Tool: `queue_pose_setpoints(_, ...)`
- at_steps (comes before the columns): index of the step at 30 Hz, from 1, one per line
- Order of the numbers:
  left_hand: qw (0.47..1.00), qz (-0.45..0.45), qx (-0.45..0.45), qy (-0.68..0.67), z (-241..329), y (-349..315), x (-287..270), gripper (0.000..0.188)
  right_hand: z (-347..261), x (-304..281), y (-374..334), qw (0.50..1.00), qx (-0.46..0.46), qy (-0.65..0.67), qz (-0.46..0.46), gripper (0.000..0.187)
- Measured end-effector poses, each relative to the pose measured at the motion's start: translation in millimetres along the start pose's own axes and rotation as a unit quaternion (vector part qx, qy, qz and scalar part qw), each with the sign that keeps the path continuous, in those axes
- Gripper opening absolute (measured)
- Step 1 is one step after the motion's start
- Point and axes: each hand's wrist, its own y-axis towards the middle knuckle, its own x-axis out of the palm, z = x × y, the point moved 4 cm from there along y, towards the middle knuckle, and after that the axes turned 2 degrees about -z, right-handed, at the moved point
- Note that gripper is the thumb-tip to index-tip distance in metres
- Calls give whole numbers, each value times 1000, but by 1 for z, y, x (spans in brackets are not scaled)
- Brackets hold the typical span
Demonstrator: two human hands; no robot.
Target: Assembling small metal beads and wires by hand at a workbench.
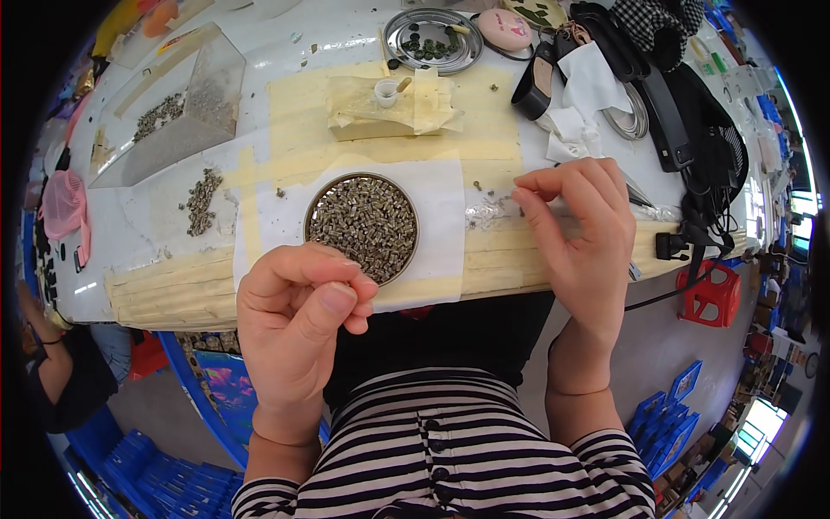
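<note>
1. White table [130,227] bears yellowish tape [186,298] along its near edge.
2. Round dish [306,212] stands in the middle, filled with small shiny grey metal pieces [363,223].
3. Left hand [292,322] is at the near side of the dish, thumb and forefinger pressed together; I cannot tell if they hold something.
4. Right hand [592,232] is right of it, fingertips narrow; their content I cannot tell.

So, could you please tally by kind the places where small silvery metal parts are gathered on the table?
Round, thin-rimmed dish: 1
Clear plastic box: 1
Loose heap of silvery metal parts: 1
Total: 3
</note>
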Motion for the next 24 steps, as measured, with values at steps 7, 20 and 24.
queue_pose_setpoints(7, 998, 48, -13, 31, 3, -5, -6, 12, 10, -17, -3, 999, 46, -9, -3, 9)
queue_pose_setpoints(20, 1000, -2, -10, 7, 3, -6, -5, 12, -8, 0, -2, 999, 22, -4, -50, 12)
queue_pose_setpoints(24, 1000, 9, -19, 9, 3, -9, -5, 12, -13, 5, 6, 999, 12, -6, -51, 11)
